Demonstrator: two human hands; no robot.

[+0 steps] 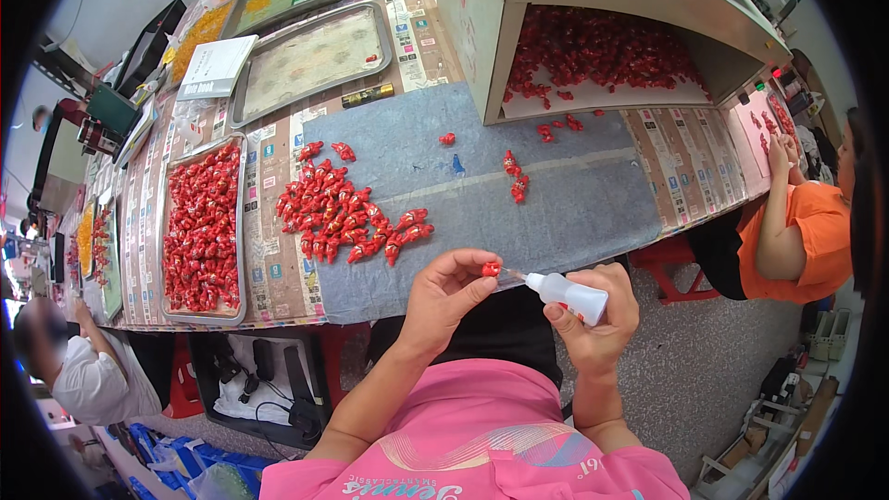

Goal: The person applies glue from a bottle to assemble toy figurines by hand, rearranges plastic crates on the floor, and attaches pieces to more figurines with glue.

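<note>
Bottle [570, 297] and piece [490, 269] held.
Left hand [443, 298] pinches piece; right hand [604, 317] grips bottle, nozzle [532, 281] toward piece. Pile [331, 208] at hands' ten o'clock, tray [243, 231] at nine.

Co-workers [804, 233] and heaped red parts [326, 207] mark a workshop.

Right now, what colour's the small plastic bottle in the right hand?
The small plastic bottle looks whitish; the head view shows it.

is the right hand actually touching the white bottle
Touching: the head view shows the right hand gripping the white bottle directly, its thumb pressed against the side.
</note>
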